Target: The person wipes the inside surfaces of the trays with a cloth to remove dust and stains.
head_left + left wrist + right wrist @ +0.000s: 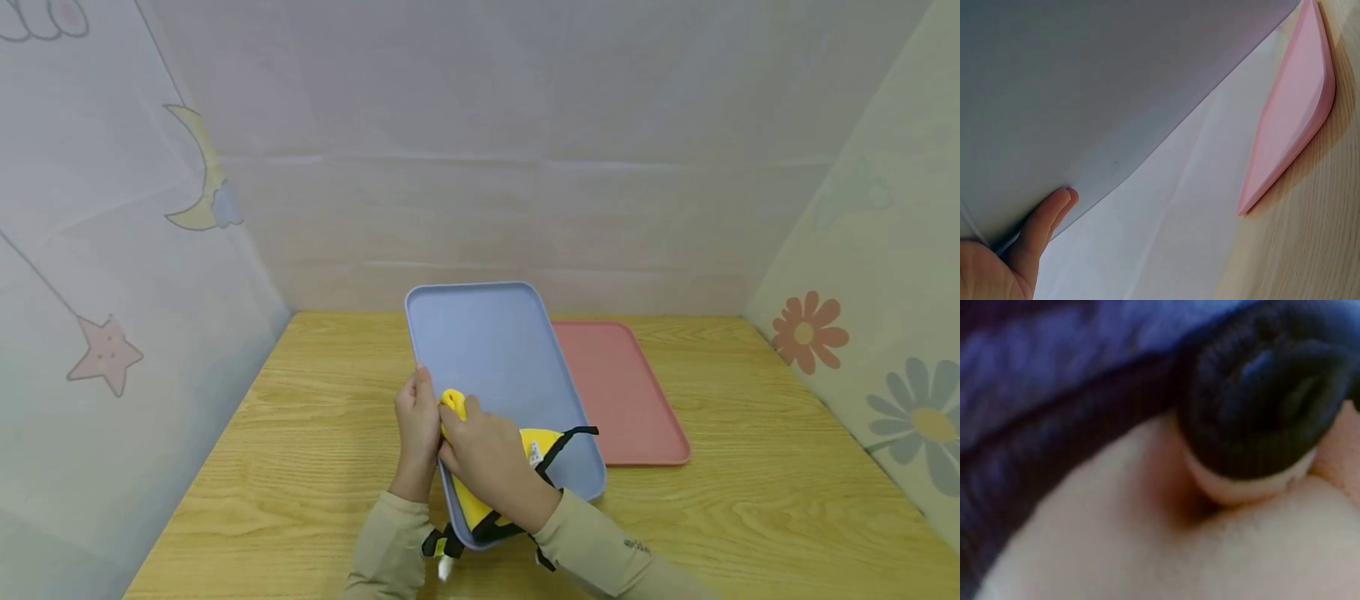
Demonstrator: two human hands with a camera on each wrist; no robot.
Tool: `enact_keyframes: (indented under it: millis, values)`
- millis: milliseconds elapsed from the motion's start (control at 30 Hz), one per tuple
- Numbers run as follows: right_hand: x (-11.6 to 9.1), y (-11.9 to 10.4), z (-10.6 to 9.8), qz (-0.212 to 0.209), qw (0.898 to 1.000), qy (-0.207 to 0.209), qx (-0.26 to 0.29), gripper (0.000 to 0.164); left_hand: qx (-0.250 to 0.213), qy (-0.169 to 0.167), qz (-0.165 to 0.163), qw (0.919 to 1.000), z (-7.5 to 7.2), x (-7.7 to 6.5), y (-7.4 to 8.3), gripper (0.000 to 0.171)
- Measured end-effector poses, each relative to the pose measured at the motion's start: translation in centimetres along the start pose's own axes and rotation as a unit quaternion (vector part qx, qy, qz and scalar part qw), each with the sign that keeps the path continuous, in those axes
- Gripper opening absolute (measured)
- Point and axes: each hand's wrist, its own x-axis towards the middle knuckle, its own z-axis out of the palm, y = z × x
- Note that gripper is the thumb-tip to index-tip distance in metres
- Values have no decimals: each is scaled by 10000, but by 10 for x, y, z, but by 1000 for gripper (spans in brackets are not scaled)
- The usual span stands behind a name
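A blue tray [487, 342] is tilted up off the table, its left rim held by my left hand [417, 429] with the thumb along the edge. In the left wrist view, fingers [1054, 215] lie against the tray's underside. My right hand [491, 462] grips a bunched, rolled end of a yellow cloth [543, 436] with black trim and straps, at the tray's left rim. The rest of the cloth lies over the lower part of the tray, partly hidden by the right hand. Close up and blurred, a black roll [1260, 412] sits between the right hand's fingers.
A pink tray [615, 392] lies on the wooden table [300, 467], partly behind the blue one. Black straps [444, 542] hang past the blue tray's near edge. Printed cloth walls [480, 208] enclose the table at the back and both sides.
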Motion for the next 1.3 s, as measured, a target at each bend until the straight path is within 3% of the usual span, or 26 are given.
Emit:
enact_keyframes:
  millis: [200, 400, 567, 933, 1167, 1300]
  values:
    - [-2, 8, 0, 118, 9997, -167, 103, 29, 320, 104, 52, 9994, 0, 1, 0, 41]
    - [-6, 22, 3, 567, 9970, -490, 199, 32, 682, 169, 8, 9975, -5, 3, -1, 41]
    - [-9, 38, 6, 930, 9933, -660, 161, 31, 705, 218, 8, 9973, -7, 3, -1, 40]
    - [-17, 84, 16, 2011, 9691, -1431, -13, 31, 770, 94, 98, 9969, -12, 5, 2, 39]
    - [-23, 107, 21, 2392, 9553, -1728, -194, 30, 898, 218, 160, 9956, -13, 7, 2, 38]
    - [-24, 111, 23, 2385, 9558, -1715, -110, 28, 828, 217, 247, 9960, -12, 7, 2, 37]
